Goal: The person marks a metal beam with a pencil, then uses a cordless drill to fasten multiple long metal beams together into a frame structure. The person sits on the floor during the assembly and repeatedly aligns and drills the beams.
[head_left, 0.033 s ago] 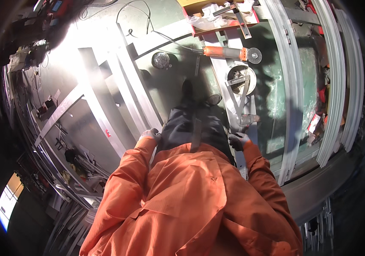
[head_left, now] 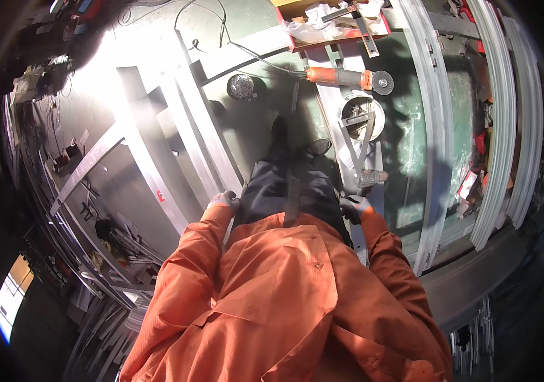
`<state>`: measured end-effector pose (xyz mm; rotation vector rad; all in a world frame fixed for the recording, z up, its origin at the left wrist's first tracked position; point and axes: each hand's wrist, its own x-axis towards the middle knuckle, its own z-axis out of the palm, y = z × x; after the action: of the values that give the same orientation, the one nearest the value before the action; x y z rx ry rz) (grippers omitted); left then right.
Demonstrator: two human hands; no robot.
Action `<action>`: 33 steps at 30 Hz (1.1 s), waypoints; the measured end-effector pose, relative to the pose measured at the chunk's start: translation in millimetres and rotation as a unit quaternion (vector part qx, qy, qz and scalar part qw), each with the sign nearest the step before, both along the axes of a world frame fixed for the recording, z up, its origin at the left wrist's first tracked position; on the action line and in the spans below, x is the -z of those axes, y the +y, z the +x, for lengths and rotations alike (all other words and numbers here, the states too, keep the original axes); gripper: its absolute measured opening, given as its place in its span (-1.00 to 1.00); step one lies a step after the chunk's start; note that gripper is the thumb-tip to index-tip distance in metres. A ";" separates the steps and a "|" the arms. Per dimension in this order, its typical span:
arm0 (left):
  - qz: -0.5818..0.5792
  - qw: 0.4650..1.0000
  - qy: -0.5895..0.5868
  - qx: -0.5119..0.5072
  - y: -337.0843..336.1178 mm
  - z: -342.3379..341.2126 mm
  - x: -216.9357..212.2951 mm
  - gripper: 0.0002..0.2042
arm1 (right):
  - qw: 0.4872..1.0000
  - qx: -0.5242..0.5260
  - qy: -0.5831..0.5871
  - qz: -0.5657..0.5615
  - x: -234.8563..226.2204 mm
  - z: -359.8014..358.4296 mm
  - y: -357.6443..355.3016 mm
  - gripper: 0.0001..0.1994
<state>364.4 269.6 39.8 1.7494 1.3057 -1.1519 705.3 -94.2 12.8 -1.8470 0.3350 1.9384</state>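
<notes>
My left hand (head_left: 225,201), in a pale grey glove, hangs beside my left thigh with its fingers curled. By my right thigh is my right hand (head_left: 353,207), its gloved fingers dark and bent inward. Nothing sticks out of either hand, though both palms are hidden. Just beyond the right hand lies a power drill (head_left: 372,177) on a pale metal beam (head_left: 330,102). Farther along that beam stands a round white tub (head_left: 377,121) with metal tools leaning across its mouth. An orange angle grinder (head_left: 340,77) with a grey disc lies beyond the tub.
Long metal profiles (head_left: 434,114) run along the right side. An open box (head_left: 297,43) at the far end holds white wrapping and a square. Metal bars (head_left: 146,143) form a frame on the left. A round shiny object (head_left: 240,86) stands on the floor; a cable (head_left: 226,25) trails to the grinder.
The grinder, tub and box sit very slightly farther right and lower in the picture. Both hands keep their places beside my thighs.
</notes>
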 end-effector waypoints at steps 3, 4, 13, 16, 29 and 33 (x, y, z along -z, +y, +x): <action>-0.022 0.997 0.013 -0.067 -6.7 -29.9 10.2 -0.57 | 0.985 -0.111 -0.086 0.102 -10.1 -15.0 66.0 -0.71; -0.032 0.995 0.023 -0.093 -8.5 -39.2 14.3 -0.58 | 0.993 -0.047 -0.063 0.091 -9.1 -26.4 84.7 -0.78; 0.251 0.966 -0.041 -0.055 58.5 -1.2 82.8 -0.17 | 0.921 -0.268 -0.237 0.155 92.7 -77.8 267.6 -0.65; 0.339 0.929 -0.144 0.027 85.0 35.4 128.9 -0.10 | 0.863 -0.378 -0.302 0.146 186.9 -79.7 329.5 -0.56; 0.393 0.868 -0.302 -0.038 59.2 14.8 209.2 -0.08 | 0.766 -0.474 -0.423 0.102 547.1 -87.0 581.0 -0.55; 0.379 0.882 -0.280 -0.012 59.6 6.3 208.0 -0.08 | 0.732 -0.490 -0.466 0.080 617.9 -76.6 602.7 -0.64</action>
<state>370.7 329.2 -168.2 2.3486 1.4753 -0.0223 628.7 508.5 -605.1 -2.8257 -1.3088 1.0538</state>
